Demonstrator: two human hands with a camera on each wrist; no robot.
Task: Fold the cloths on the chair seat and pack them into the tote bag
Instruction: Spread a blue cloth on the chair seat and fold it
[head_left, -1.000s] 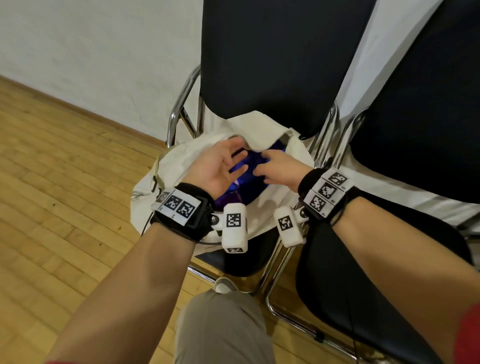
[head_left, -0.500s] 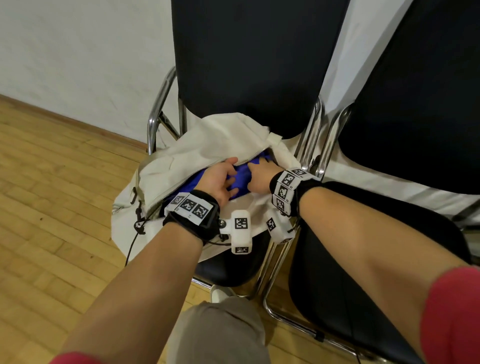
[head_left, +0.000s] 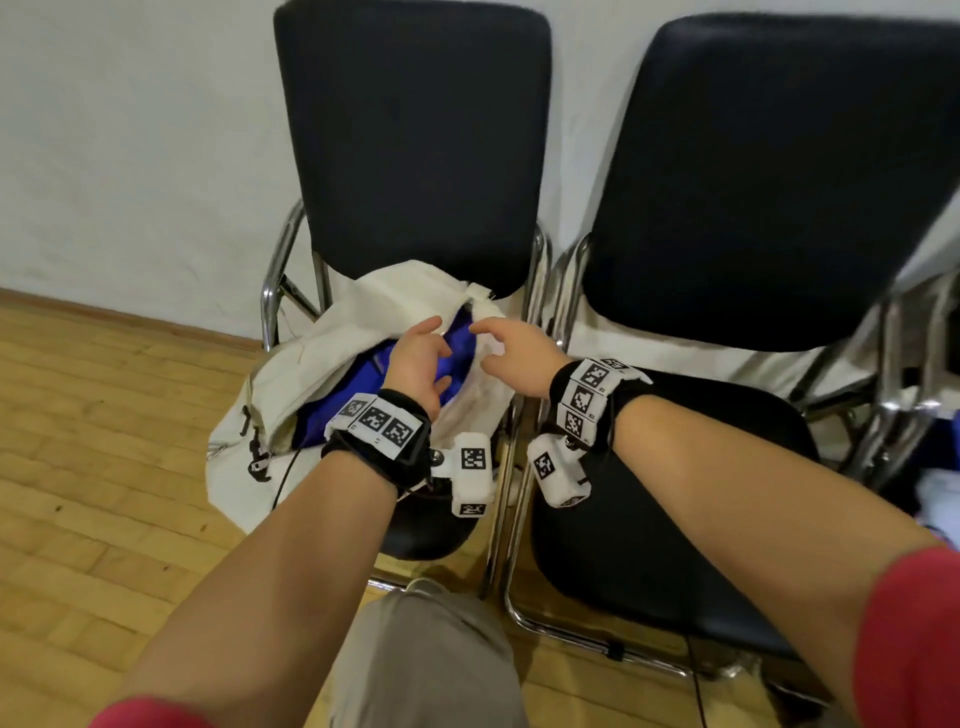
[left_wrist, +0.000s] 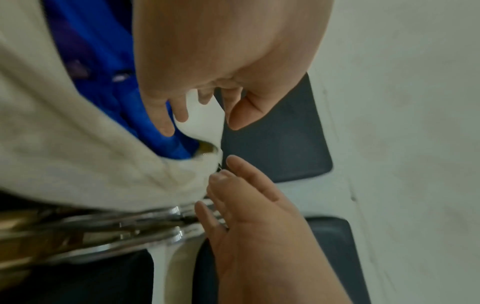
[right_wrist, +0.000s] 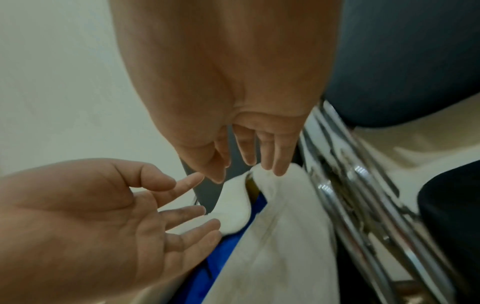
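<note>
With our left hand (head_left: 415, 358) and right hand (head_left: 511, 349) both released, we tuck the blue cloth (head_left: 363, 376) deep into the cream canvas tote bag (head_left: 332, 343) on the black chair seat (head_left: 426, 530), then draw its mouth together.

The left black chair (head_left: 415, 530) carries a cream tote bag (head_left: 332, 353) on its seat; both chairs stand on the wooden floor (head_left: 104, 467).

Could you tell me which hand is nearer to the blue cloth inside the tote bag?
Left. The left hand is over the bag's opening, directly above the blue cloth. The right hand hovers beside it, over the tote bag's cream right edge.
</note>
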